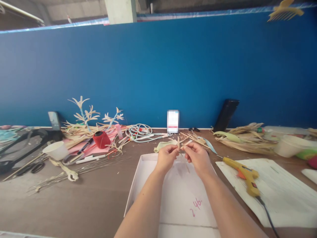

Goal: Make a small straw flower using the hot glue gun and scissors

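Note:
Over the far end of a white shallow box, my left hand pinches a thin, pale strip of dried husk that stands up from the fingertips. Close beside it my right hand is closed in a pinch at the same small pale pieces. What exactly lies between the right fingers is too small to make out. A pale green husk piece lies just behind my left hand. Thin sticks are scattered behind the right one.
At right, a yellow glue gun rests on a white sheet, near dried husks and a white cup. At left are husk flowers, red thread, scissors, wires and another cup. A phone leans against the blue partition.

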A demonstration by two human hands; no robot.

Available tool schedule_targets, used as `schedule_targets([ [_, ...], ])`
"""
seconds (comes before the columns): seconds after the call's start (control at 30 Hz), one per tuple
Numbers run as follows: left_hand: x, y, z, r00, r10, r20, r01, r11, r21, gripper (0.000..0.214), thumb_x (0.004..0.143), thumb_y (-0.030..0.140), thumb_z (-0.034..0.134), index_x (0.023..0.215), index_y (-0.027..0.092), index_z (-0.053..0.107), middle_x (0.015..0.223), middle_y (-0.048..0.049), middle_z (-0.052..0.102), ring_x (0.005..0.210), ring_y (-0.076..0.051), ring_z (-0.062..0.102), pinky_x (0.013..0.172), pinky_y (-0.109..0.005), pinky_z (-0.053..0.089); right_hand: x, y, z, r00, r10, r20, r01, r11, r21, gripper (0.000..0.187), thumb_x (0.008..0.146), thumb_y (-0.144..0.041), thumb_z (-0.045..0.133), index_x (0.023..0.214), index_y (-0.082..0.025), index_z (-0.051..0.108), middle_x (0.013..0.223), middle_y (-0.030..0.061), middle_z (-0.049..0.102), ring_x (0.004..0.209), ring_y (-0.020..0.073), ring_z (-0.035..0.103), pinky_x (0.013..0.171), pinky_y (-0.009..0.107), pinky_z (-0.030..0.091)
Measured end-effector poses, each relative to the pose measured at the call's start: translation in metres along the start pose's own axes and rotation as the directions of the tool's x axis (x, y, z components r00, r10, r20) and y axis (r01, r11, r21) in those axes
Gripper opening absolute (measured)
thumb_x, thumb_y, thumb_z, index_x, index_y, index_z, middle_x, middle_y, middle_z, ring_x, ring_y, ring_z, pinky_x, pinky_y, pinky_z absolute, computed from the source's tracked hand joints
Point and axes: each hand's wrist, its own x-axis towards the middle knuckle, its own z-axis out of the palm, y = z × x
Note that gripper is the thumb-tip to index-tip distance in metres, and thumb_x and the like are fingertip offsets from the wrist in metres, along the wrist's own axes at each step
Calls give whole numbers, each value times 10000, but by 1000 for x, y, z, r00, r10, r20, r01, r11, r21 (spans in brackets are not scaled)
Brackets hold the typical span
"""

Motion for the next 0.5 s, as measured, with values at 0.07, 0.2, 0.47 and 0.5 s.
schedule_targets([
  [0.07,-1,1,1,1000,-8,8,8,1000,7,237,719,373,627,798,155,675,697,-27,624,644,-127,565,541,-217,431,0,0,0,1000,-8,-8,8,1000,-22,186,661,-353,671,694,-181,609,508,-27,561,402,73,435,365,181,315],
  [0.2,-2,2,1,1000,-10,18,9,1000,9,237,725,365,618,802,149,676,707,-34,630,649,-129,577,541,-215,433,1,2,-2,999,-30,-21,28,997,-66,196,654,-360,672,721,-183,621,480,-34,536,407,86,438,372,192,322],
  [0.47,0,-1,0,999,-10,45,10,1000,-5,238,717,366,629,794,144,673,700,-26,627,639,-119,575,535,-208,433,5,8,-5,997,-72,18,73,988,-139,296,688,-450,639,814,-182,643,535,-22,535,481,115,459,407,216,352],
  [0.5,1,-1,0,999,-12,44,12,1000,-8,238,716,364,631,795,143,671,699,-26,627,637,-118,573,535,-207,432,5,9,-5,997,-69,23,71,987,-144,299,693,-451,636,823,-181,645,530,-24,526,483,116,456,411,218,353],
])
